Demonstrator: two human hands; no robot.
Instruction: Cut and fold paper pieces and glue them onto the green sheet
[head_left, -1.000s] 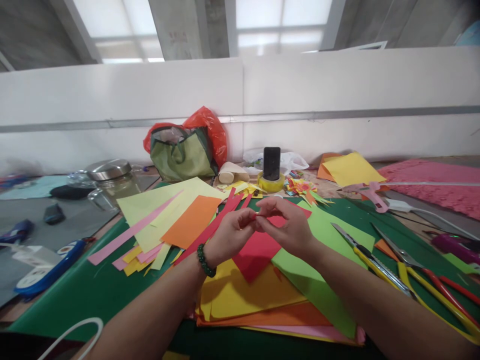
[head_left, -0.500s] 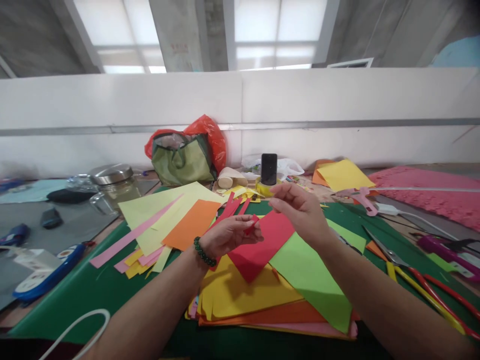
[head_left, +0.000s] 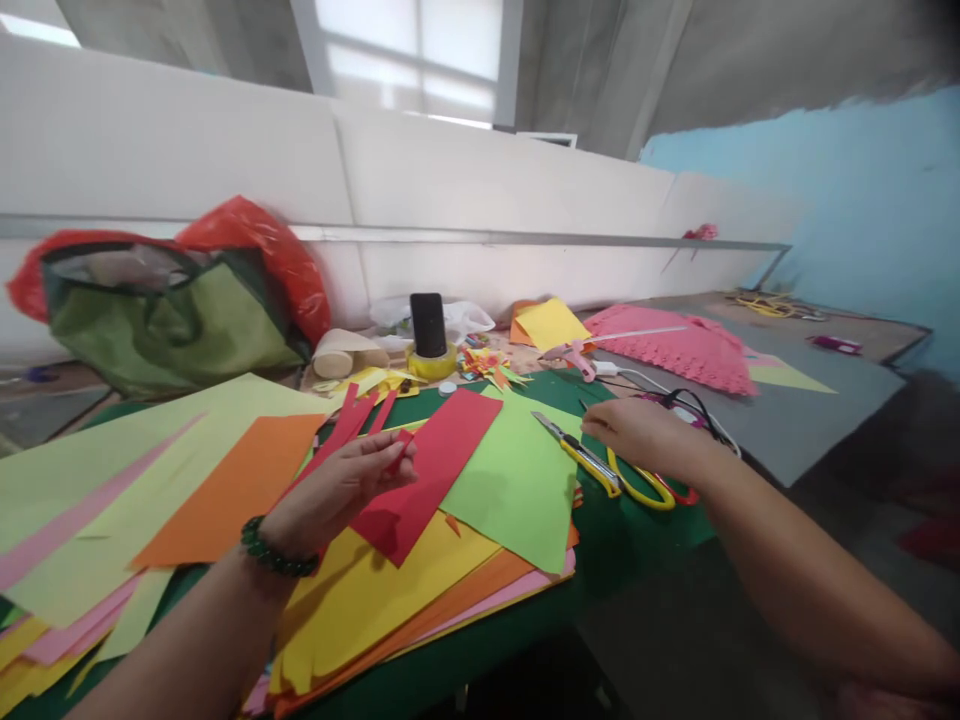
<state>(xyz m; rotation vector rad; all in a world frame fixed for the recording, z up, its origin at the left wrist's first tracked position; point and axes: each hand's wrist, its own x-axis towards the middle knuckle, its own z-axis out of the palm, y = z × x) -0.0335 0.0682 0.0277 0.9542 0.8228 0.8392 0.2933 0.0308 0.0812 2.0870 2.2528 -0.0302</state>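
Note:
My left hand (head_left: pixel 360 472) is closed in a pinch around a small folded piece of red paper (head_left: pixel 400 450). Beneath it, a red paper sheet (head_left: pixel 442 450) overlaps a light green sheet (head_left: pixel 517 470) and a yellow stack (head_left: pixel 375 590). My right hand (head_left: pixel 645 435) reaches over scissors (head_left: pixel 651 492) with yellow and red handles, hiding much of their blades. Its fingers are curled together; whether they grip the scissors is hidden. Just left of them, a yellow utility knife (head_left: pixel 589 462) lies with its blade out on the green sheet's edge.
Red strips (head_left: pixel 352 415), an orange sheet (head_left: pixel 232 490) and pale yellow sheets (head_left: pixel 187 430) lie to the left. Behind stand a phone (head_left: pixel 427 325) on a tape roll (head_left: pixel 431 363) and a green bag (head_left: pixel 172 330). A pink glue gun (head_left: pixel 576 358) with a white cord lies at the back right.
The view has swung right. My right hand has moved from beside the left hand out to the scissors. My left hand still pinches the red paper piece.

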